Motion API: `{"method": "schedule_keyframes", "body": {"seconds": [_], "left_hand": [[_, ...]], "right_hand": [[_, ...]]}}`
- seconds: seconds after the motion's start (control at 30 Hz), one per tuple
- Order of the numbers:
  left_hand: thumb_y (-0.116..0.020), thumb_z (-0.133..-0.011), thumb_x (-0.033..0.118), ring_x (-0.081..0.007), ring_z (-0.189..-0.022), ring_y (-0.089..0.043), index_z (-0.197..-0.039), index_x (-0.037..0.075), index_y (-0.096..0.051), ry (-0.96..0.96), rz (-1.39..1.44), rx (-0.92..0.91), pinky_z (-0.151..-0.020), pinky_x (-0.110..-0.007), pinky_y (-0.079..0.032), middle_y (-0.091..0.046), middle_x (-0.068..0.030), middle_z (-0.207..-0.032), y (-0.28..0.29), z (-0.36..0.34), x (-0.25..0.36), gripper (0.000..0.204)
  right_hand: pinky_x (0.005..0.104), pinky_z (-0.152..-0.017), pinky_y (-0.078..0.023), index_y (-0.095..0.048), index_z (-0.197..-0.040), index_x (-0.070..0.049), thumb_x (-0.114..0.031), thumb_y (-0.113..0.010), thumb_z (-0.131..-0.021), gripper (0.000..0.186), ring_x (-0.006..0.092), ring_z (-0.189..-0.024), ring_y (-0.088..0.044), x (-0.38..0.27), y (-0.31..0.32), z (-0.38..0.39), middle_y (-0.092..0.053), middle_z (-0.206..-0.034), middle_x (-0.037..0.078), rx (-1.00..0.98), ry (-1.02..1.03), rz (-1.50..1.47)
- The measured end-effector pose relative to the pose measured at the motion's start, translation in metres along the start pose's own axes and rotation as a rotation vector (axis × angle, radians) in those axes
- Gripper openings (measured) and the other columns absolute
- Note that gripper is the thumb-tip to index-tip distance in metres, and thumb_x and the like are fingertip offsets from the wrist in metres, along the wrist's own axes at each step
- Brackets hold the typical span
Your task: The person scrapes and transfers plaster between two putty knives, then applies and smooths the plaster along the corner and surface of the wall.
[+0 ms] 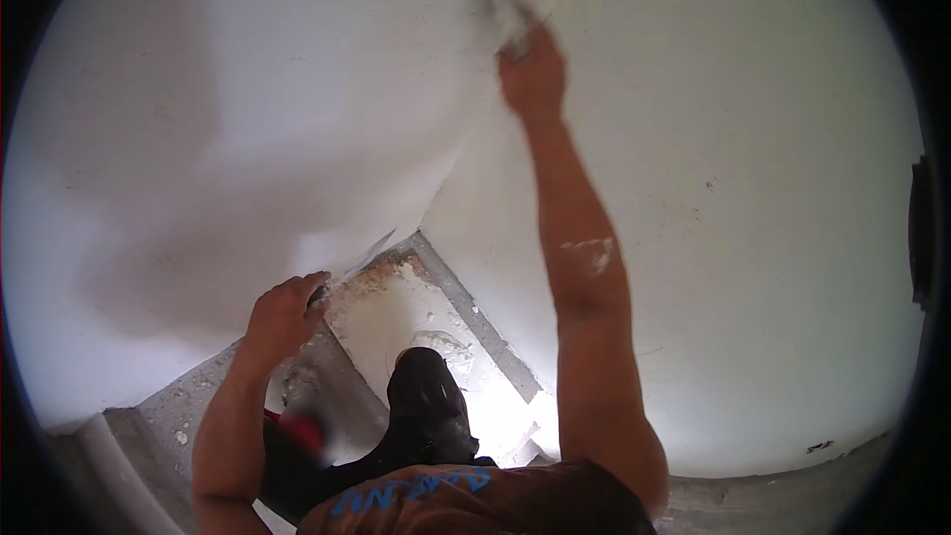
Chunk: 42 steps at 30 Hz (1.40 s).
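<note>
My right hand point(535, 77) reaches far up to the corner where two white walls meet. Its fingers wrap round a trowel point(503, 5) with a pale blade, smeared by motion, at or close to the wall; contact cannot be judged. Lower on the left, my left hand point(285, 319) is closed round the dark handle of a putty knife point(371, 254). The thin blade of that knife points up toward the foot of the corner, beside the left wall point(327, 69). A white smear marks my right forearm.
Below the corner lies a pale board point(381, 312) spattered with plaster, a grey strip point(480, 312) along its right edge. My dark-clad knee point(426, 391) is above it. The right wall point(753, 188) curves round to a dark object point(921, 233) at the far right. Crumbs lie on the grey floor point(183, 416).
</note>
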State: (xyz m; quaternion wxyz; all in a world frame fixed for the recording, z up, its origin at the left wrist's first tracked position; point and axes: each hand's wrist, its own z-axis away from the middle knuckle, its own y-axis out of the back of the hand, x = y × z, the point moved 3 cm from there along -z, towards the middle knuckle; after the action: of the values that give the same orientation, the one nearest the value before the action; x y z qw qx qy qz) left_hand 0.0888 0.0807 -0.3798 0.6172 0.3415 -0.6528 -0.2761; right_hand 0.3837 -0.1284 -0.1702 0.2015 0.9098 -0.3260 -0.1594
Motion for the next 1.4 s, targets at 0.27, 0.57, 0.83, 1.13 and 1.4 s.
{"method": "schedule_keyframes", "body": {"seconds": [0.27,0.57,0.83,1.13,1.4], "left_hand": [[-0.061,-0.091,0.023,-0.0418,-0.098,-0.062,-0.122,0.002,-0.06,0.189,0.092,-0.079,-0.087,-0.045,-0.048,-0.066,-0.0249,-0.104,-0.018,-0.01,0.006,0.037],[-0.058,-0.093,0.016,-0.0245,-0.101,-0.062,-0.129,-0.002,-0.056,0.408,0.047,-0.188,-0.094,-0.033,-0.045,-0.067,-0.0207,-0.114,-0.031,0.012,0.032,0.04],[-0.06,-0.093,0.018,-0.0276,-0.111,-0.063,-0.13,0.001,-0.057,0.608,0.002,-0.333,-0.099,-0.034,-0.044,-0.066,-0.0209,-0.119,-0.042,0.017,0.02,0.041],[-0.059,-0.094,0.022,-0.0189,-0.079,-0.057,-0.131,-0.001,-0.056,0.505,-0.059,-0.269,-0.077,-0.032,-0.048,-0.066,-0.0129,-0.095,-0.042,0.012,0.01,0.044],[-0.06,-0.094,0.024,-0.01,-0.064,-0.045,-0.131,-0.001,-0.057,0.545,-0.006,-0.245,-0.059,-0.026,-0.04,-0.059,-0.0037,-0.081,-0.05,0.015,0.006,0.044]], "right_hand": [[0.0419,-0.102,-0.044,-0.056,-0.132,-0.012,-0.001,-0.056,-0.079,0.054,0.034,-0.117,-0.056,0.025,-0.011,0.228,-0.06,-0.128,0.012,-0.611,-0.203,-0.388],[0.044,-0.1,-0.039,-0.061,-0.13,-0.021,-0.006,-0.052,-0.084,0.048,0.0255,-0.116,-0.055,0.092,0.02,0.591,-0.063,-0.126,0.004,-1.239,-0.473,0.05],[0.0493,-0.099,-0.039,-0.057,-0.134,-0.023,-0.009,-0.057,-0.083,0.053,0.0291,-0.116,-0.053,0.055,0.055,0.682,-0.06,-0.131,0.004,-1.241,-0.491,0.223],[0.0489,-0.091,-0.044,-0.062,-0.126,-0.02,-0.012,-0.057,-0.082,0.045,0.0299,-0.11,-0.058,0.024,0.087,0.695,-0.064,-0.12,0.007,-1.588,-0.534,0.179],[0.0489,-0.087,-0.048,-0.065,-0.111,-0.014,-0.011,-0.053,-0.081,0.032,0.031,-0.103,-0.061,0.014,0.013,0.652,-0.067,-0.108,0.008,-1.242,-0.749,0.236]]}}
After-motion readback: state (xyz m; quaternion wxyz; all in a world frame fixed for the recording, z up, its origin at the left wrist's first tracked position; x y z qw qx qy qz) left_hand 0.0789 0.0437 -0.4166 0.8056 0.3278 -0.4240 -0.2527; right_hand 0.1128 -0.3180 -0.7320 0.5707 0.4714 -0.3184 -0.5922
